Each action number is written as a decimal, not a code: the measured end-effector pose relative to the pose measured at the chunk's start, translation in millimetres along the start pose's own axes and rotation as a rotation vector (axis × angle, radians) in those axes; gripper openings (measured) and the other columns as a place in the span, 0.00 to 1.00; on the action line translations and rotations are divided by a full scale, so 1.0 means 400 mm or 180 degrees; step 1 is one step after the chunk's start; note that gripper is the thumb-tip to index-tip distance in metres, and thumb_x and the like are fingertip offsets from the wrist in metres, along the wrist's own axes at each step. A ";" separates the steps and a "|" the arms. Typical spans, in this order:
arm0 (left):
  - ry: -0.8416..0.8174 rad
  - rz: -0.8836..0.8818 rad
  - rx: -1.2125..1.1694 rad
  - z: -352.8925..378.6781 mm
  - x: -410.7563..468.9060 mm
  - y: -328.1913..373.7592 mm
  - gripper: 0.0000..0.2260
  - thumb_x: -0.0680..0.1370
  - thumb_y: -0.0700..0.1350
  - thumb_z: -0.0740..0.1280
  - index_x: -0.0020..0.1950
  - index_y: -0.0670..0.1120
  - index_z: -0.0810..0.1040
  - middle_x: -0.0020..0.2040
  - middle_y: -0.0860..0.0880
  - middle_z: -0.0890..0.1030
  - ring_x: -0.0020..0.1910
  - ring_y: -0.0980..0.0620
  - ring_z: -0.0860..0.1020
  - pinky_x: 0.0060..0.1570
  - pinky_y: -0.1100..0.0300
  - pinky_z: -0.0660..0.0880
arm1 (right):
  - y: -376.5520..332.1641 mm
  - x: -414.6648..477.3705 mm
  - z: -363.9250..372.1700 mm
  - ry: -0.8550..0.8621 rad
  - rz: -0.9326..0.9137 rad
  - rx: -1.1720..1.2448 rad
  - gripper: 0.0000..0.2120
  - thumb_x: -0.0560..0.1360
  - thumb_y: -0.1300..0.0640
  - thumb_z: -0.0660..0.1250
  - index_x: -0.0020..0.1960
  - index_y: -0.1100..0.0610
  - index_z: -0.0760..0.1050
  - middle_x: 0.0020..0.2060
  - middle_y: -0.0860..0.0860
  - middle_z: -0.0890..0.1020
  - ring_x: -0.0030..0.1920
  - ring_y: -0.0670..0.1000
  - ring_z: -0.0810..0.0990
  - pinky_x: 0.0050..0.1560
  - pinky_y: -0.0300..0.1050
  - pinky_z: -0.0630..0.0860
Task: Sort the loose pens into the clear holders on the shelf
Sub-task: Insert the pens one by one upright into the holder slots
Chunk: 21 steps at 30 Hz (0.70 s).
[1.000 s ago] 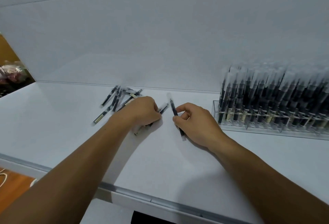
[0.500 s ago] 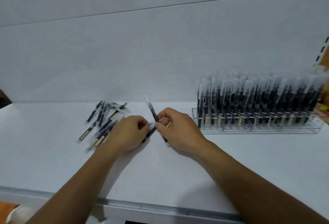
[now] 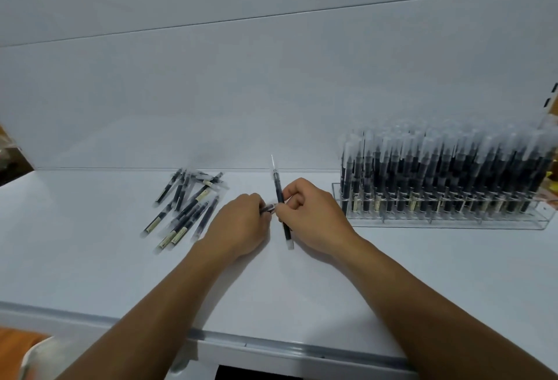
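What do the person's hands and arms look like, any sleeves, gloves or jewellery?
The left hand and right hand wear no gloves, and no ring, watch or bracelet shows. The left forearm and right forearm are uncovered up to the picture's edge; no sleeve is in view.

Plain white back panel (image 3: pixel 241 92) — one thin seam (image 3: pixel 271 15) across it — behind a flat white shelf board (image 3: pixel 302 289) with a grey front strip (image 3: pixel 271 345); orange floor (image 3: pixel 18 339) lower left.

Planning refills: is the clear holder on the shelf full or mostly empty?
Looks full: upright pens crowd the clear holder end to end; free slots cannot be told.
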<state>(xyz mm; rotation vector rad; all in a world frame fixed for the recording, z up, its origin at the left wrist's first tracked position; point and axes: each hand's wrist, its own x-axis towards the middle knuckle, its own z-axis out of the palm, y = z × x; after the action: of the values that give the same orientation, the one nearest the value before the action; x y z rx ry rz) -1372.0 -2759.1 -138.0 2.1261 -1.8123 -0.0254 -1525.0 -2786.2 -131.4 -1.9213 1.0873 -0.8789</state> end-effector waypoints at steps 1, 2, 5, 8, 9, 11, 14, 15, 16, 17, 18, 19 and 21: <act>0.0019 0.0040 -0.0045 -0.001 -0.004 -0.002 0.09 0.81 0.49 0.60 0.41 0.49 0.68 0.43 0.50 0.74 0.40 0.51 0.72 0.38 0.57 0.65 | -0.002 -0.002 -0.001 0.0022 -0.0023 0.0021 0.03 0.71 0.51 0.66 0.44 0.46 0.72 0.32 0.42 0.81 0.35 0.40 0.77 0.36 0.42 0.72; 0.0053 0.0096 -0.0111 -0.002 -0.008 -0.004 0.10 0.81 0.48 0.59 0.39 0.50 0.68 0.41 0.51 0.74 0.39 0.51 0.72 0.36 0.58 0.64 | -0.005 -0.005 -0.002 0.0063 -0.0050 0.0047 0.03 0.71 0.51 0.66 0.44 0.46 0.72 0.32 0.42 0.81 0.34 0.40 0.77 0.36 0.42 0.72; 0.0186 0.0293 -0.0571 -0.009 -0.026 -0.008 0.08 0.81 0.47 0.58 0.43 0.48 0.71 0.40 0.52 0.76 0.37 0.54 0.73 0.35 0.60 0.65 | -0.021 -0.013 -0.014 0.0175 -0.0130 0.0214 0.03 0.71 0.51 0.66 0.43 0.44 0.72 0.33 0.42 0.81 0.32 0.40 0.77 0.34 0.42 0.72; 0.0258 0.0332 -0.1458 -0.016 -0.036 0.010 0.07 0.82 0.48 0.58 0.47 0.50 0.73 0.34 0.56 0.79 0.32 0.59 0.75 0.31 0.68 0.66 | -0.052 -0.016 -0.053 0.0269 -0.0315 0.0197 0.04 0.71 0.50 0.67 0.42 0.43 0.72 0.32 0.37 0.80 0.31 0.37 0.75 0.36 0.39 0.70; 0.0291 0.0319 -0.1770 -0.018 -0.039 0.023 0.06 0.82 0.48 0.58 0.47 0.52 0.73 0.33 0.58 0.79 0.29 0.60 0.75 0.30 0.70 0.67 | -0.064 -0.018 -0.072 0.0285 -0.0385 0.0178 0.05 0.71 0.50 0.67 0.42 0.43 0.72 0.32 0.36 0.79 0.31 0.37 0.75 0.37 0.40 0.70; 0.0382 0.0343 -0.2444 -0.018 -0.044 0.054 0.06 0.82 0.47 0.59 0.48 0.52 0.74 0.34 0.59 0.80 0.28 0.58 0.73 0.31 0.72 0.67 | -0.080 -0.031 -0.120 0.0338 -0.0533 0.0170 0.05 0.72 0.50 0.68 0.44 0.44 0.72 0.33 0.37 0.80 0.33 0.40 0.77 0.38 0.42 0.73; 0.0453 0.0429 -0.3321 -0.014 -0.049 0.107 0.05 0.82 0.44 0.60 0.50 0.48 0.75 0.38 0.55 0.80 0.30 0.54 0.71 0.32 0.68 0.69 | -0.078 -0.060 -0.203 0.0522 -0.0709 0.0227 0.04 0.74 0.53 0.70 0.46 0.47 0.75 0.37 0.46 0.82 0.35 0.48 0.79 0.40 0.45 0.78; 0.0473 0.0445 -0.3507 -0.010 -0.051 0.125 0.05 0.82 0.43 0.60 0.50 0.47 0.75 0.38 0.55 0.80 0.30 0.54 0.70 0.32 0.67 0.68 | -0.070 -0.068 -0.231 0.0651 -0.0739 0.0257 0.03 0.74 0.54 0.70 0.45 0.48 0.76 0.37 0.49 0.82 0.36 0.50 0.79 0.41 0.46 0.79; 0.0486 0.0462 -0.3669 -0.007 -0.050 0.144 0.05 0.82 0.41 0.60 0.50 0.46 0.75 0.37 0.55 0.79 0.29 0.54 0.69 0.31 0.68 0.67 | -0.060 -0.073 -0.259 0.0806 -0.0750 0.0297 0.02 0.75 0.55 0.70 0.45 0.50 0.77 0.38 0.52 0.82 0.37 0.54 0.80 0.42 0.50 0.80; 0.0493 0.0482 -0.3810 -0.005 -0.050 0.163 0.05 0.82 0.40 0.60 0.51 0.45 0.75 0.36 0.55 0.79 0.28 0.55 0.69 0.31 0.68 0.67 | -0.050 -0.074 -0.284 0.0957 -0.0738 0.0331 0.02 0.75 0.55 0.70 0.45 0.51 0.77 0.39 0.56 0.82 0.39 0.58 0.80 0.43 0.54 0.81; 0.0489 0.0500 -0.3930 -0.005 -0.048 0.182 0.05 0.82 0.39 0.60 0.51 0.44 0.75 0.35 0.56 0.79 0.28 0.56 0.68 0.30 0.69 0.66 | -0.038 -0.074 -0.306 0.1089 -0.0713 0.0344 0.01 0.75 0.56 0.70 0.46 0.51 0.78 0.40 0.58 0.82 0.41 0.61 0.81 0.44 0.57 0.81; 0.0470 0.0510 -0.4043 -0.006 -0.045 0.200 0.05 0.82 0.39 0.60 0.52 0.44 0.75 0.35 0.56 0.78 0.27 0.57 0.68 0.29 0.70 0.66 | -0.025 -0.072 -0.323 0.1195 -0.0690 0.0327 0.01 0.75 0.55 0.70 0.46 0.51 0.78 0.42 0.60 0.82 0.42 0.62 0.81 0.44 0.59 0.81; 0.0389 0.0510 -0.4299 -0.010 -0.039 0.229 0.05 0.82 0.38 0.59 0.52 0.44 0.75 0.34 0.55 0.78 0.28 0.57 0.68 0.28 0.71 0.65 | -0.002 -0.066 -0.342 0.1307 -0.0644 0.0235 0.01 0.76 0.55 0.70 0.46 0.51 0.77 0.42 0.61 0.81 0.43 0.63 0.81 0.44 0.60 0.80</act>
<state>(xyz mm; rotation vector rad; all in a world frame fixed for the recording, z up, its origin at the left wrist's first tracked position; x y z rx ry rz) -1461.4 -2754.4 -112.8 0.9740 -1.2228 -0.7998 -1649.0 -2799.3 -69.7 -1.8570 1.0816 -1.4537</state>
